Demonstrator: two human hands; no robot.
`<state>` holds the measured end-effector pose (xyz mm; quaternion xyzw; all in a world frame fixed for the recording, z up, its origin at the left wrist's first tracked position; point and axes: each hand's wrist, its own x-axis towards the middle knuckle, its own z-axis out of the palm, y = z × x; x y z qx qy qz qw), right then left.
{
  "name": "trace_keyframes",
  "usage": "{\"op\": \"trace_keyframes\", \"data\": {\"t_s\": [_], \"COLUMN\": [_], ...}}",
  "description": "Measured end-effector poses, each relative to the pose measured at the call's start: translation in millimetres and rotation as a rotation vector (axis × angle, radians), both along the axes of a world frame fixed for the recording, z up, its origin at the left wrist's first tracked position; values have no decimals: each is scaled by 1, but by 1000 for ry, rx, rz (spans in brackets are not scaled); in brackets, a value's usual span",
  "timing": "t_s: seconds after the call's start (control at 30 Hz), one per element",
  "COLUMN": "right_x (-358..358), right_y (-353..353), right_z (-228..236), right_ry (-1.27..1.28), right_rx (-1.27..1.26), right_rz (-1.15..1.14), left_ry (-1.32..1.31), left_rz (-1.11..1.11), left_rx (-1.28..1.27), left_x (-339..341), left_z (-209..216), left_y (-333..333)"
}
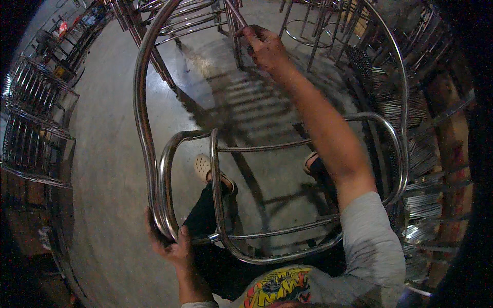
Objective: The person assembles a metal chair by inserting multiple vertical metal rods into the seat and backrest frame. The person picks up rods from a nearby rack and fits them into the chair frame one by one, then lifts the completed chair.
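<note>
A shiny bent-tube metal chair frame (143, 102) spans the middle of the view, tilted over my lap and legs. At its lower left bend, my left hand (172, 246) is closed round the tubes, thumb on one side and fingers on the other. My right arm reaches across the frame to the far side. There my right hand (264, 49) is closed on the end of a slim metal tube (235, 14); whether this tube joins the chair frame cannot be seen, as it runs out of the top edge.
Ahead stands a rack-like stack of metal frames (195, 23). Stool frames with ring footrests (313, 38) are at the far right. Bundled metal rods (423, 154) lie along the right side. Slatted metal frames (33, 126) stand at left on the concrete floor (105, 154).
</note>
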<state>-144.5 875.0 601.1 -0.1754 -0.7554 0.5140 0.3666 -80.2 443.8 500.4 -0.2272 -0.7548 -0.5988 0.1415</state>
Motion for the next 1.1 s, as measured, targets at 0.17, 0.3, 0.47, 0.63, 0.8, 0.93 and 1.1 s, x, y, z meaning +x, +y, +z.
{"op": "trace_keyframes", "data": {"t_s": [0.17,0.3,0.47,0.63,0.8,0.93,1.1], "right_x": [-18,-31,-35,-58,-67,-88,-120], "right_y": [14,17,17,-1,6,9,-23], "right_z": [6,-6,-5,0,-3,-17,-39], "right_ry": [8,57,-7,132,-3,233,406], "right_rx": [223,142,249,-35,-322,-135,-396], "right_rz": [-134,1,-48,-27,74,24,4], "left_ry": [-18,8,-25,-37,-43,-18,-30], "left_rz": [-2,-3,-7,33,37,17,15], "left_rx": [14,42,25,13,0,45,-31], "left_x": [-1,-6,-9,-12,-15,-14,-8], "left_z": [-3,-9,-13,-14,-12,-7,-1], "left_y": [1,0,-1,-1,1,2,-1]}}
